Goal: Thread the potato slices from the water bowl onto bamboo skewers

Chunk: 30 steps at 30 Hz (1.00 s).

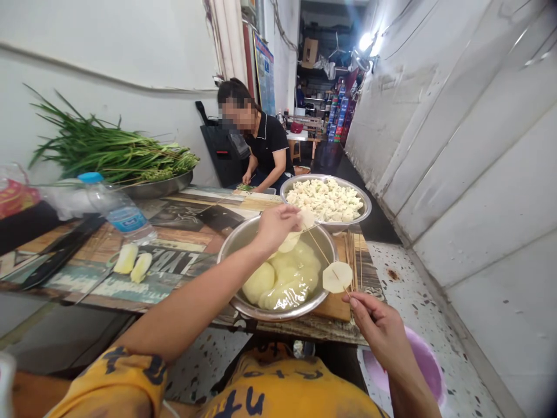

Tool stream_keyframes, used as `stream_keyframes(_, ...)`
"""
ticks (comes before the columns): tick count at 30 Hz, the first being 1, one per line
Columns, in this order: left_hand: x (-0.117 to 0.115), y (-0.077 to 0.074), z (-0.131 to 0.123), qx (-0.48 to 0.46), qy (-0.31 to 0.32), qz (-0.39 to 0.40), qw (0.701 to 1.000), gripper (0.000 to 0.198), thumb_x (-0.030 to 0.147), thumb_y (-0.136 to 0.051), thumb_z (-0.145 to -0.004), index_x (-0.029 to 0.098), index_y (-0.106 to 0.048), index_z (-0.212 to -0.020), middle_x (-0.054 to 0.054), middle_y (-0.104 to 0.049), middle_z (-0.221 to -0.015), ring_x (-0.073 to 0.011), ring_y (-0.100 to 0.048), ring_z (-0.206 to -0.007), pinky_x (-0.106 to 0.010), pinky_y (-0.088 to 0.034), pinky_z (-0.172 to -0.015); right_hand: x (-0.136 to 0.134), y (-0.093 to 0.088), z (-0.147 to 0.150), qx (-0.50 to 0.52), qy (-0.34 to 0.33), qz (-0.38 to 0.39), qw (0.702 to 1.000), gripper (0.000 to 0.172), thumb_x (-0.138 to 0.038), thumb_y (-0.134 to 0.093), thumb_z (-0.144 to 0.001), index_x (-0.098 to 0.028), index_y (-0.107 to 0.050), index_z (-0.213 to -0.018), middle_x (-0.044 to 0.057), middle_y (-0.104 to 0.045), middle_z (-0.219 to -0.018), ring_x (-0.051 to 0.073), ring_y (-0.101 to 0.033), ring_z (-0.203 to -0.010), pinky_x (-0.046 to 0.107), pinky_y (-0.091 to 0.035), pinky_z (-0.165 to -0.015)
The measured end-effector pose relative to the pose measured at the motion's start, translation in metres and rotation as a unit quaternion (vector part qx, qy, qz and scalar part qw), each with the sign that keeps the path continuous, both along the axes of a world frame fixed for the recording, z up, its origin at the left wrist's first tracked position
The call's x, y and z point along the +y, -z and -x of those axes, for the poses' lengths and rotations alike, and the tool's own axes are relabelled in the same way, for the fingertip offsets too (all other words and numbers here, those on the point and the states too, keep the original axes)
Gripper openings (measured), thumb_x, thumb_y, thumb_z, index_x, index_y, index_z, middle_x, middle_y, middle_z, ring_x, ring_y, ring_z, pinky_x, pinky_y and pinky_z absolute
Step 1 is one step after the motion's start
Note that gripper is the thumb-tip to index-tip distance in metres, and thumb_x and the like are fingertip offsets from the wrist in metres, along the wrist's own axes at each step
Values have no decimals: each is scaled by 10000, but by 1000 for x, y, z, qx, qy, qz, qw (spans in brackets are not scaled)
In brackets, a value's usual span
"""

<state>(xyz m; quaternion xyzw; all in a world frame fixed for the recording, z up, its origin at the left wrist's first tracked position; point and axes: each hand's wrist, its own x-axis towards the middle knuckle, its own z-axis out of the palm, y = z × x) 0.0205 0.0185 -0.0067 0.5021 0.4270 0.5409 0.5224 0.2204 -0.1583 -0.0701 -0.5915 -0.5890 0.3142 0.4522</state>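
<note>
Over the far rim of a metal bowl [226,244] of pale slices in liquid, my left hand [278,226] pinches thin pale slices [306,219]. My right hand [378,319] grips the lower end of a thin wooden skewer [319,248], to the right of the bowl. One round pale slice [337,277] is threaded on the skewer near my right fingers. The skewer's upper end reaches the slices at my left hand; whether it pierces them I cannot tell.
Behind stands a metal bowl [369,210] of pale pieces. More skewers [353,261] lie on a wooden board [337,307]. Left are a water bottle [126,216], a knife [61,255] and green stalks [108,151]. A person [272,142] sits beyond the table; a pink basin [429,360] stands low right.
</note>
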Motion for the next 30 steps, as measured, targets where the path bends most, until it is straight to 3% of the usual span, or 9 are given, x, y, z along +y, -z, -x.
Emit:
stream_keyframes(11, 3, 4, -2, -27, -41, -23, 999, 187, 196, -702, -629, 111, -606, -766, -17, -634, -692, -115, -604, -595, -280, -543, -598, -1, 3, -1, 8, -3, 16, 1000, 348, -409, -505, -873, -123, -676, -975, -17, -449, -543, 107, -340, -470, 222, -265, -422)
stream_keyframes(21, -7, 9, -6, 109, -4, -130, 986, 121, 223, -615, -706, 151, -627, -802, -1, -642, -664, -100, -591, -577, -221, -480, -602, 0, -5, 6, -37, 7, -11, 999, 344, -404, -491, -878, -134, -688, -961, -10, -486, -525, 122, -398, -462, 225, -309, -420)
stream_keyframes(25, -7, 6, -9, 65, -18, -74, 995, 121, 203, -640, -682, 137, -615, -780, -3, -637, -661, -99, -586, -546, -243, -503, -594, 1, -8, 8, -40, 19, -42, 998, 323, -388, -493, -878, -150, -699, -948, 13, -579, -555, 134, -465, -465, 230, -370, -439)
stream_keyframes(30, -7, -1, -10, -18, -24, 15, 999, 100, 129, -654, -674, 114, -591, -750, -1, -625, -626, -87, -574, -504, -262, -524, -601, 1, -6, 8, -45, 33, -83, 995, 252, -341, -556, -849, -172, -720, -937, 78, -720, -820, 185, -619, -672, 259, -472, -609)
